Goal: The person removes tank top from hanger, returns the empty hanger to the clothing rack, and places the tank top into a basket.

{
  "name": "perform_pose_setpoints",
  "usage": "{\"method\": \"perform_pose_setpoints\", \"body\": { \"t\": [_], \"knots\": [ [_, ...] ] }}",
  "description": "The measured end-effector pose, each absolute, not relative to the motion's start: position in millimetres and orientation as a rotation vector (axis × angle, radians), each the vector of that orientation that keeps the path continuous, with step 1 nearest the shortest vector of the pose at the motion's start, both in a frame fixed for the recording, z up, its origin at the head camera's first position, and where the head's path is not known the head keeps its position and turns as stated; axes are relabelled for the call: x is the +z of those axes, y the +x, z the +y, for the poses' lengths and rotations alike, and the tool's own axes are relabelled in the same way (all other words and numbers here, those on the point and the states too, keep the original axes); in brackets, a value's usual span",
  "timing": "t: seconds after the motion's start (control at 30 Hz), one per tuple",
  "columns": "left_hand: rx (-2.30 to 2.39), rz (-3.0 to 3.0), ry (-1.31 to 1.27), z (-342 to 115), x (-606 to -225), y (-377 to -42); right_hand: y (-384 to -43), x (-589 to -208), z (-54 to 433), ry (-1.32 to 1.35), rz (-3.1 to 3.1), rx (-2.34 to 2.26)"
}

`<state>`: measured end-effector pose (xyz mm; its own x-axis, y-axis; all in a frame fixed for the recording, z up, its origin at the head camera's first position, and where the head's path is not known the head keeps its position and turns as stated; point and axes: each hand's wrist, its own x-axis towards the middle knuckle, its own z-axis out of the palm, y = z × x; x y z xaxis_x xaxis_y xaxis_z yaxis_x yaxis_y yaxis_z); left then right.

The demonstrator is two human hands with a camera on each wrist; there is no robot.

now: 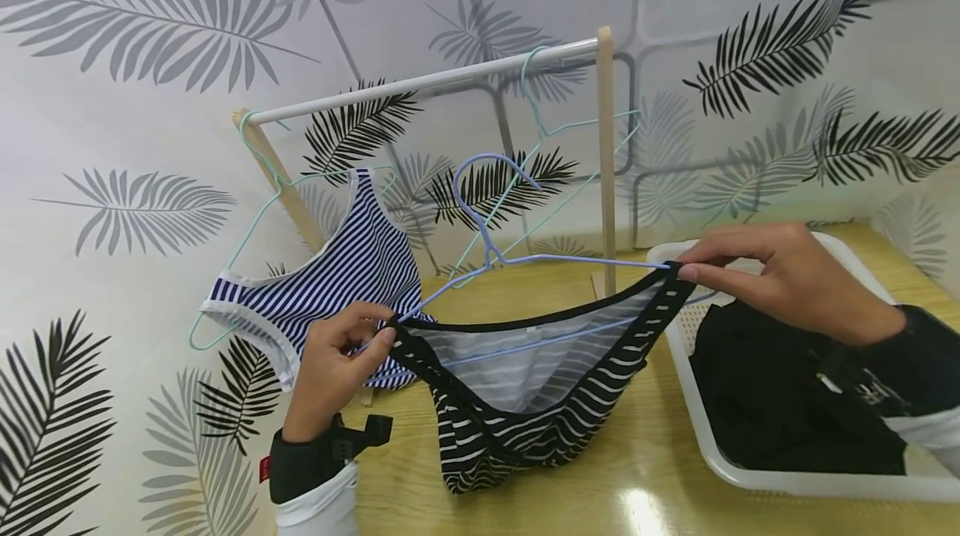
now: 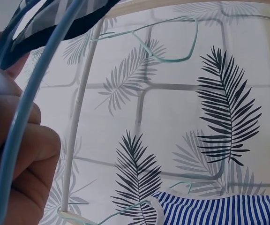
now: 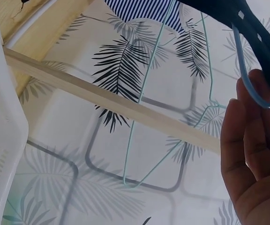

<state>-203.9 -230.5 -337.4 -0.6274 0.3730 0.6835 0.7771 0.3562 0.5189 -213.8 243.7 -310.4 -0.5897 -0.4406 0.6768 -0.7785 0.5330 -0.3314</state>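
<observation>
A black-and-white striped tank top [image 1: 480, 446] hangs spread between both hands, its pale inside facing up, with a blue hanger [image 1: 585, 258] running through its straps. My left hand [image 1: 341, 365] pinches one strap near the hanger's left end. On the other side, my right hand [image 1: 787, 278] grips the opposite strap [image 3: 257, 37] between thumb and fingers, by the hanger's right end. The hanger's hook points up, apart from the rail. In the left wrist view, the hanger wire [image 2: 20, 117] passes in front of the curled left fingers [image 2: 32, 154].
Behind stands a rack with a white rail [image 1: 435, 82] and wooden posts [image 1: 606, 169]. A blue-and-white striped top [image 1: 367, 252] hangs on its left, and a bare green hanger [image 1: 540, 132] on its right. A white basket [image 1: 705, 436] with black clothing [image 1: 787, 403] sits at the right.
</observation>
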Motion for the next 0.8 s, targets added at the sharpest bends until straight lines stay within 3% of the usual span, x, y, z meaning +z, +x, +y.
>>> {"method": "perform_pose_setpoints", "body": {
  "t": [0.4, 0.8],
  "knots": [
    [-1.192, -2.159, -1.005, -234, -334, -202, -213, -312, 256, 0.958, -2.279, 0.844],
    [-1.185, -2.100, -1.008, -240, -338, -200, -215, -315, 267, 0.764, -2.366, 0.891]
  ]
}}
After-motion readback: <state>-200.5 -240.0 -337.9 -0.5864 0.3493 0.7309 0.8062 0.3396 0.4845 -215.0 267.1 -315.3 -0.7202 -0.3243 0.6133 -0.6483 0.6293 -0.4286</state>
